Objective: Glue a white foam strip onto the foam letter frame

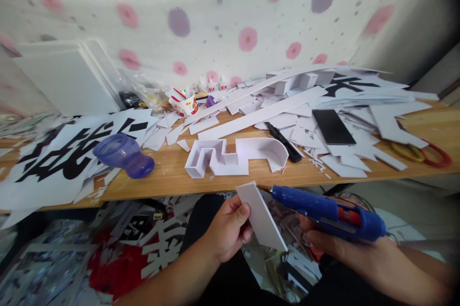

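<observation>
Right hand (350,254) wraps one blue glue gun (312,206), its nozzle (265,188) at the corner of one white panel (262,219); contact is hard to confirm. Left hand (232,228) pinches the panel between thumb and fingers, tilted before the table (168,181), apparently baring its edge to the nozzle. Atop: one hollow white form (233,168), one cutter (283,143), one purple vessel (122,152).

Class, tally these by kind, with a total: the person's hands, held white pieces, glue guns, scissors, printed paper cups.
Hands: 2 (left hand, right hand)
Held white piece: 1
Blue glue gun: 1
Scissors: 1 pair
Printed paper cup: 1
Total: 6
</observation>
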The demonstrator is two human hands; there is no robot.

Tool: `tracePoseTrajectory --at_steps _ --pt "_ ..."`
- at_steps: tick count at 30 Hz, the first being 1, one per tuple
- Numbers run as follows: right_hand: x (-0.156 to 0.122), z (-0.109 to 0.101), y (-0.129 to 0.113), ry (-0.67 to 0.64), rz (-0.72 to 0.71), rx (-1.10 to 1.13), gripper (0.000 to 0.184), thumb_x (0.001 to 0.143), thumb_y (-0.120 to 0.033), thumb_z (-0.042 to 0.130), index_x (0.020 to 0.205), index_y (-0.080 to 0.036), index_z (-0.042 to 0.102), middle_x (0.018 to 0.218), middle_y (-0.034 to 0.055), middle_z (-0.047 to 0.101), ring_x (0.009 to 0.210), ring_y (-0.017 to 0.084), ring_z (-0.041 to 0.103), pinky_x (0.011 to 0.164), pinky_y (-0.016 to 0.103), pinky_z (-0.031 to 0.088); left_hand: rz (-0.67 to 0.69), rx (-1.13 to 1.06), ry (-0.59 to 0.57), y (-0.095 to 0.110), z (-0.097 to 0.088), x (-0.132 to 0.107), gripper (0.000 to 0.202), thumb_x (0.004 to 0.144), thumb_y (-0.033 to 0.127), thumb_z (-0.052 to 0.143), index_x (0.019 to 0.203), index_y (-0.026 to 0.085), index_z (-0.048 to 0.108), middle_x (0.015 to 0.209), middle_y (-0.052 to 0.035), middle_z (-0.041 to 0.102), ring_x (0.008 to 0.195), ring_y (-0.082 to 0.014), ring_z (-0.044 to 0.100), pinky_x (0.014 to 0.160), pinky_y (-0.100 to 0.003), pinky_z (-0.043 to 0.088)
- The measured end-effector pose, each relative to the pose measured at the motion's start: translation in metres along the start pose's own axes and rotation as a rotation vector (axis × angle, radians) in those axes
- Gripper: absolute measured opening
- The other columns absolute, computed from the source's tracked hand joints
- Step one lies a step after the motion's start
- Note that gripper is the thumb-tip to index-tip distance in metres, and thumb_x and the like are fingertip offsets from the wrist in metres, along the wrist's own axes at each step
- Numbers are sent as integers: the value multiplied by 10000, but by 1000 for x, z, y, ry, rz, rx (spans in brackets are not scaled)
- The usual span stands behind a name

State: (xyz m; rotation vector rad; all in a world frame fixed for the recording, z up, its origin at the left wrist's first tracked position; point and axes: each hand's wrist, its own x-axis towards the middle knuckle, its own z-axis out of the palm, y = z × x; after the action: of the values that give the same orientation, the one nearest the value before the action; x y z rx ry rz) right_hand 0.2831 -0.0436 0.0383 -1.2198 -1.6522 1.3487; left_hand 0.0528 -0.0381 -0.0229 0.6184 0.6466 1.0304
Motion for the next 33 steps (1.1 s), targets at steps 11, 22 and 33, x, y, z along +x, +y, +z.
tracePoseTrajectory --at_steps 11,22,33 --pt "-4 7 -7 106 68 4 225 719 -417 726 801 -217 662 739 33 687 657 194 642 597 291 549 63 34 8 3 -4 0 394 702 521 750 794 151 649 561 26 566 358 -20 429 334 -112 295" --pt "-5 1 -9 -30 -1 -47 184 769 -382 690 838 -219 643 776 42 698 688 207 670 638 307 572 107 90 8 3 -3 1 413 695 532 751 804 148 644 553 37 543 360 -19 419 340 -121 296" --pt "-11 0 6 40 -24 -76 236 760 -390 704 917 -228 633 822 53 715 701 223 677 665 352 580 150 124 64 9 -6 2 415 673 512 778 769 133 638 601 19 589 381 -34 464 354 -140 319"
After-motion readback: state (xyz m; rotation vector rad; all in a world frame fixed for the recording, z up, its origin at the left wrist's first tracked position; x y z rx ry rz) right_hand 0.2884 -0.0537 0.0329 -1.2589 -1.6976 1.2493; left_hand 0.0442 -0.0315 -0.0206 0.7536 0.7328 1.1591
